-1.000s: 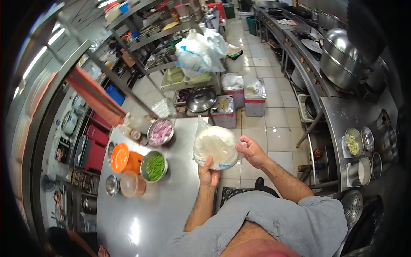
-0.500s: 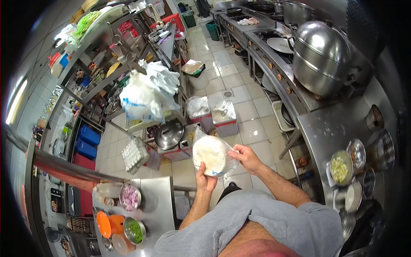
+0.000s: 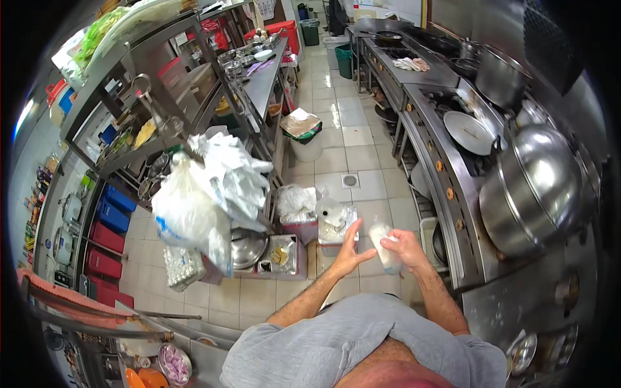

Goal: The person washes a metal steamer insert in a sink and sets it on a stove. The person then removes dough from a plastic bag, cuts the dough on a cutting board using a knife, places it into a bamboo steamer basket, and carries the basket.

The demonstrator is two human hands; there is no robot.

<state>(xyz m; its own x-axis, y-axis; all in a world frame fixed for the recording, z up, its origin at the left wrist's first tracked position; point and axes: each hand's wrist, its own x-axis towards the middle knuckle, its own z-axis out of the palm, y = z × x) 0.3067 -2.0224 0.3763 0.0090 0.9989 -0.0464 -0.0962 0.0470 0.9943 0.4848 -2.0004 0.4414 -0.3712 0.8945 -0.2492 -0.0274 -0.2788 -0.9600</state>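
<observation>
Past the fingertips a strip of tiled floor [image 3: 343, 137] runs off down the aisle, with the edge of the stove [image 3: 432, 161] along its right side and steel shelving [image 3: 107, 171] off to the left. The left hand [image 3: 350, 255] has its fingers spread wide, holding nothing, its thumb near the bag (whether it touches, I can't tell). The right hand [image 3: 409, 249] grasps that clear bag [image 3: 384, 250] of something white. Just beyond the left fingers sits a plastic-topped box [image 3: 328, 238]; white bags [image 3: 210, 184] bulge to their left, and a big pot [image 3: 527, 197] stands right of both hands.
</observation>
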